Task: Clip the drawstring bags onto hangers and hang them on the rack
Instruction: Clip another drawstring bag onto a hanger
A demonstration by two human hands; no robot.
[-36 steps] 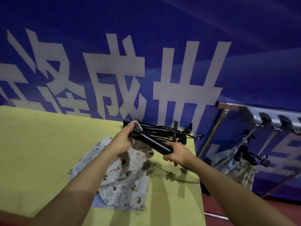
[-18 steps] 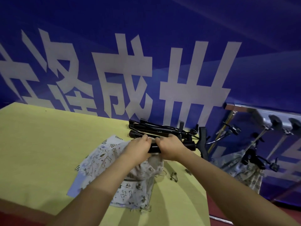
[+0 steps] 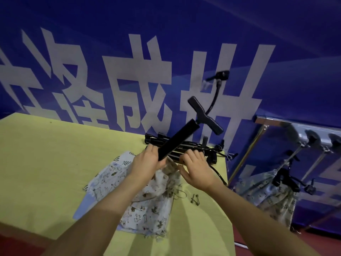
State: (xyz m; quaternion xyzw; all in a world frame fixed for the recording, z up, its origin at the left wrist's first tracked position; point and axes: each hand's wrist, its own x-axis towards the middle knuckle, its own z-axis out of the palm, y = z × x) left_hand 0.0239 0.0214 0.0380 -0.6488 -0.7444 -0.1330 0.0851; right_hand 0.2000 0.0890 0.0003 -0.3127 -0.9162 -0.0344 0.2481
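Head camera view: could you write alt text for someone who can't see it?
A person's left hand holds a black clip hanger tilted up over printed drawstring bags on a yellow table, the right hand beside it. More hangers lie behind; a rack stands right.

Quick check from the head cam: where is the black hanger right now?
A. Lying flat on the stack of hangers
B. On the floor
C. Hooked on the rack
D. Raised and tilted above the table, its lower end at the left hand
D: the black hanger slants up over the yellow table, lower end held at the left hand above the drawstring bag.
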